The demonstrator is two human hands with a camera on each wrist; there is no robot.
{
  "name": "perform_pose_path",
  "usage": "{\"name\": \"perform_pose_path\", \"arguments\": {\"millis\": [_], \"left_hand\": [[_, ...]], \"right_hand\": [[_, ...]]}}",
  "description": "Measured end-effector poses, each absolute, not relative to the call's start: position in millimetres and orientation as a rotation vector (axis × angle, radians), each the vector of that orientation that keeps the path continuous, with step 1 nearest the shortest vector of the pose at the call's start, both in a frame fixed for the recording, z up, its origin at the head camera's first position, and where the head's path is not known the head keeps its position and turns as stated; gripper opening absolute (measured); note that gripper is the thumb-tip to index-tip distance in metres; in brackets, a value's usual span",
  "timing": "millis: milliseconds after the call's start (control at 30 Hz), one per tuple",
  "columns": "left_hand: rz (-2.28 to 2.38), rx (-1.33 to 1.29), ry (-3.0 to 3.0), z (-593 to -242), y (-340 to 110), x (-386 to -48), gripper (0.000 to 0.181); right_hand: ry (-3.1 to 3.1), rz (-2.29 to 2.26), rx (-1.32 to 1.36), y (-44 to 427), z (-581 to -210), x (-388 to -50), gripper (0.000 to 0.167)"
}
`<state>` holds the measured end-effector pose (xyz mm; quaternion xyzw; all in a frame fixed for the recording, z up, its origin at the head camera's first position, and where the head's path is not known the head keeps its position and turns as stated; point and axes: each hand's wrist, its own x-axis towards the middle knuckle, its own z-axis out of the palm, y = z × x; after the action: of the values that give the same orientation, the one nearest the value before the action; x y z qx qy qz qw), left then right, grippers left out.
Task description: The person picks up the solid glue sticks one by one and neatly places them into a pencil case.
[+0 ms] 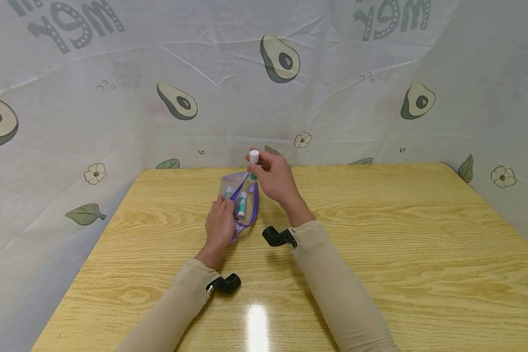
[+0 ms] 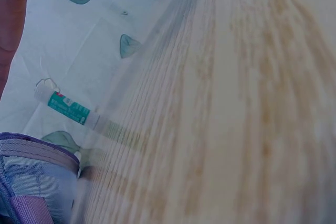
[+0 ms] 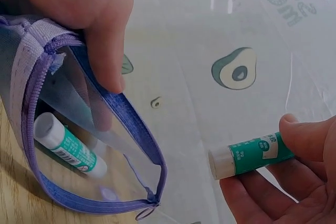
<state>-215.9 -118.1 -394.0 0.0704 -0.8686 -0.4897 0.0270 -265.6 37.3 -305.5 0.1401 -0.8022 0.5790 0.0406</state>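
Note:
My left hand (image 1: 220, 222) grips a mesh zip pouch (image 1: 256, 205) with purple edging by its rim. In the right wrist view, the left thumb (image 3: 107, 56) lies on that rim, and the pouch's mouth gapes. Inside lies a glue stick (image 3: 71, 145) with a green label and white ends; another glue stick (image 1: 229, 191) shows by the left fingers in the head view. Above the pouch's far end, my right hand (image 1: 276, 177) holds a glue stick (image 3: 257, 153) between thumb and fingers. The left wrist view shows another glue stick (image 2: 68, 108) standing upright on the table, unheld.
The wooden table (image 1: 400, 244) runs back to a pale cloth (image 1: 229, 112) printed with avocados, which also hangs at both sides. Black wrist devices sit at the left cuff (image 1: 202, 276) and the right cuff (image 1: 305, 232).

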Motion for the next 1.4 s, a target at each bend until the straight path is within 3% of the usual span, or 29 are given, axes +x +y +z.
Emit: {"name": "perform_pose_path", "arguments": {"millis": [1167, 1400], "left_hand": [[-1.479, 0.228, -2.701, -391.7, -117.8, -216.2, 0.061], [-1.485, 0.230, -2.699, -391.1, -118.0, -215.7, 0.061]], "right_hand": [[-2.452, 1.728, 0.417, 33.7, -311.9, -267.0, 0.046], [-2.465, 1.732, 0.351, 33.3, -317.0, -269.0, 0.040]]}}
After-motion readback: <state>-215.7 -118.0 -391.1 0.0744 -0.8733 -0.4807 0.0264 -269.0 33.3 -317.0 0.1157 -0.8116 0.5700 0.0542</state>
